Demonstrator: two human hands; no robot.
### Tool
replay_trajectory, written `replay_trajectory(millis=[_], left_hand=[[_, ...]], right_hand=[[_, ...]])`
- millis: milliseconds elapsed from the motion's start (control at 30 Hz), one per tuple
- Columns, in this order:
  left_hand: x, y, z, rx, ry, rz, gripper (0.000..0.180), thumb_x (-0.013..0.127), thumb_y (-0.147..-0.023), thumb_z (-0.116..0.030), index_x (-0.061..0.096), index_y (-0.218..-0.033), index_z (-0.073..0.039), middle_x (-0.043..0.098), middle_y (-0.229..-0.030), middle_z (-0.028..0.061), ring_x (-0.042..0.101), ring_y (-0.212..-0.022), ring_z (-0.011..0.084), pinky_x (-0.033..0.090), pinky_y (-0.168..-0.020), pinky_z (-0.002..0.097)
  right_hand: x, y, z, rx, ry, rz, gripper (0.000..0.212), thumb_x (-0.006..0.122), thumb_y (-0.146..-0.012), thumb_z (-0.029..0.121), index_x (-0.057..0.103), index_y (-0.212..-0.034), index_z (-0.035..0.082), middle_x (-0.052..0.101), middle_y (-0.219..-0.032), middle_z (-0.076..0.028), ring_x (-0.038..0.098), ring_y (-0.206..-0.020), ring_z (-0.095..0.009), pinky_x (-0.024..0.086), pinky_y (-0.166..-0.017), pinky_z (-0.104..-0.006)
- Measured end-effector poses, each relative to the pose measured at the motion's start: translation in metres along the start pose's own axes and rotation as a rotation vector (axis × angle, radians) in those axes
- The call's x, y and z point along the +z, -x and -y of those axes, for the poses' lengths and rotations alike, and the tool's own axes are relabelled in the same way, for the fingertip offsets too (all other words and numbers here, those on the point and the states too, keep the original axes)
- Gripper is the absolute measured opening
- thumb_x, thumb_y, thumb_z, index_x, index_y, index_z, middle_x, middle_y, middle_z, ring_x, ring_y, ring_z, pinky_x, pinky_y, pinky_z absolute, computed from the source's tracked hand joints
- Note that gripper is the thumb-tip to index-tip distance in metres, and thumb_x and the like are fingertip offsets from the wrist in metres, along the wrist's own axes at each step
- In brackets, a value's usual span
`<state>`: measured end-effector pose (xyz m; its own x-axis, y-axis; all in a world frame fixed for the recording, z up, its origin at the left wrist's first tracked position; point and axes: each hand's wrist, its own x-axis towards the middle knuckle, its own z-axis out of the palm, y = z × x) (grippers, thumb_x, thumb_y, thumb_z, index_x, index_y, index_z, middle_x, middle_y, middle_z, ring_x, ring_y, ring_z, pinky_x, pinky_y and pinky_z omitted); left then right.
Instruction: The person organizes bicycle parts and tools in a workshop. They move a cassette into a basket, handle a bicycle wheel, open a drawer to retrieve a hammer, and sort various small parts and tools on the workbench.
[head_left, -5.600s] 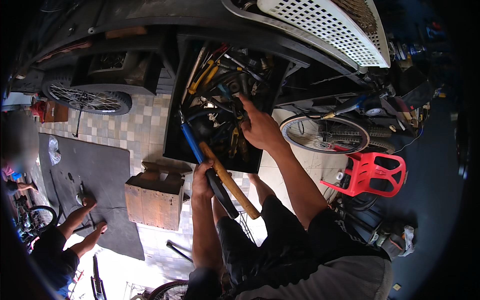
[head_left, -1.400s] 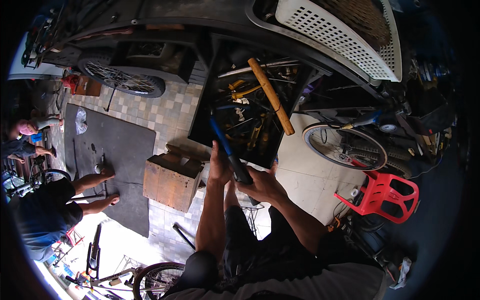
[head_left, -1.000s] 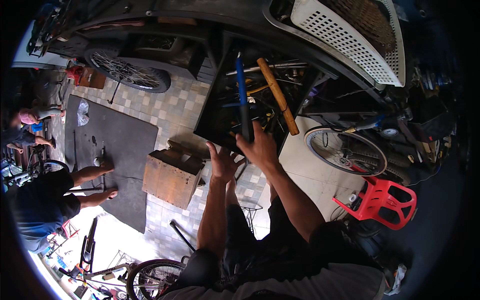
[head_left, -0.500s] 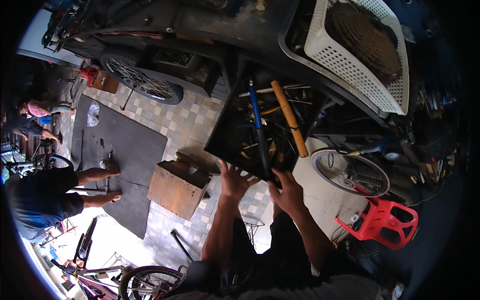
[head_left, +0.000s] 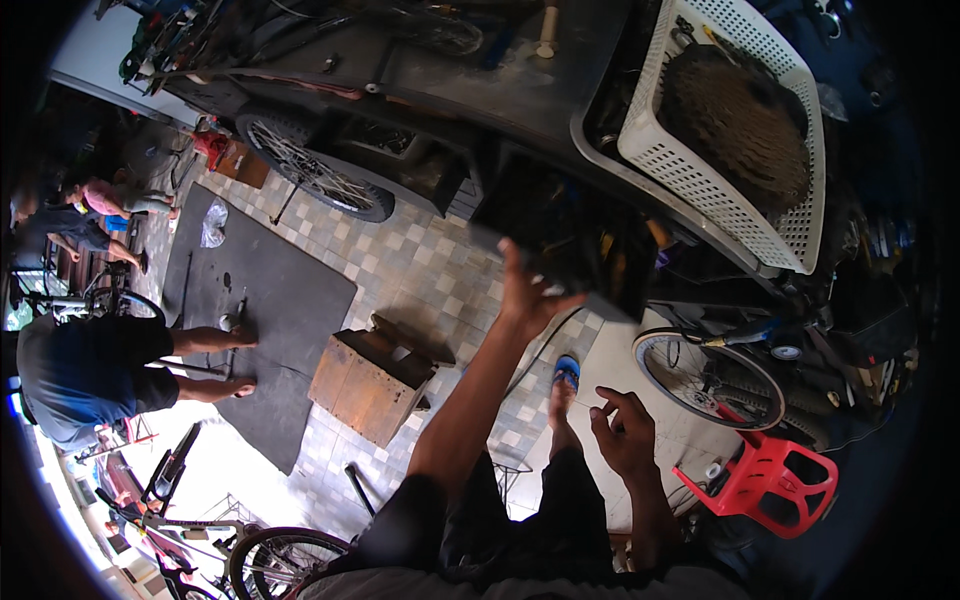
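So, you've got your left hand point(head_left: 533, 297) right up at the front of the black drawer point(head_left: 606, 306), fingers and thumb spread wide, and nothing in its grip. Looks like it's touching the drawer front, but that edge is smeared with blur, so I can't swear to how much of the hand is on it. Your right hand point(head_left: 627, 432) is on the near side of the drawer, off to the right and well apart from it, hanging in the air with the fingers loosely half curled and nothing held.

The drawer itself sits partly out from under the dark workbench point(head_left: 440, 75), and it's full of dim stuff; a yellow-handled tool point(head_left: 607, 247) is about all I can pick out.

Up and to the right of the drawer there's a white basket point(head_left: 690, 195) with a rusty sprocket stack point(head_left: 735, 130) in it. Nearer you on the drawer's right is a bike wheel point(head_left: 650, 350), with a red plastic chair point(head_left: 790, 510) past that. Left of the drawer and closer to you, a wooden box point(head_left: 360, 388); farther left, a dark mat point(head_left: 290, 290) and a co-worker point(head_left: 80, 375) in a blue top.
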<state>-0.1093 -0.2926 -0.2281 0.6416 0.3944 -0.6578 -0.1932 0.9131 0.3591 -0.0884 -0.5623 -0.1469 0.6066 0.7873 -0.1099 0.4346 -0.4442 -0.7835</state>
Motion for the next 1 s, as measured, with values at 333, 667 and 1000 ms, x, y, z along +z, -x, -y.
replay_trajectory(millis=[333, 667, 1000], left_hand=[[-0.053, -0.073, 0.013, -0.015, -0.492, -0.002, 0.118, 0.050, -0.094, -0.084, 0.015, -0.168, 0.000, 0.023, -0.168, 0.0310, 0.042, -0.146, 0.0526, 0.048, -0.114, 0.0557], [0.031, -0.053, 0.022, 0.072, -0.401, -0.079, 0.128, 0.084, -0.082, -0.060, 0.010, -0.162, 0.008, 0.033, -0.157, 0.0286, 0.038, -0.146, 0.0472, 0.049, -0.111, 0.0594], [0.031, -0.070, 0.040, 0.214, -0.229, -0.121, 0.077, 0.071, -0.088, -0.017, 0.025, -0.146, 0.005, 0.046, -0.133, 0.0197, 0.053, -0.123, 0.0325, 0.051, -0.108, 0.0615]], right_hand=[[-0.002, 0.011, 0.018, -0.092, 0.069, 0.036, 0.038, 0.080, -0.088, 0.010, 0.072, -0.124, 0.007, 0.070, -0.089, -0.005, 0.050, -0.048, -0.012, 0.043, -0.049, -0.0294], [0.019, 0.022, 0.024, -0.057, 0.089, 0.058, 0.033, 0.081, -0.090, 0.017, 0.072, -0.121, 0.010, 0.071, -0.089, -0.006, 0.068, -0.069, -0.020, 0.056, -0.062, -0.0331], [0.013, 0.037, 0.005, -0.012, 0.174, 0.024, 0.034, 0.079, -0.090, 0.016, 0.072, -0.123, 0.009, 0.071, -0.088, -0.005, 0.055, -0.050, -0.016, 0.049, -0.051, -0.0302]])
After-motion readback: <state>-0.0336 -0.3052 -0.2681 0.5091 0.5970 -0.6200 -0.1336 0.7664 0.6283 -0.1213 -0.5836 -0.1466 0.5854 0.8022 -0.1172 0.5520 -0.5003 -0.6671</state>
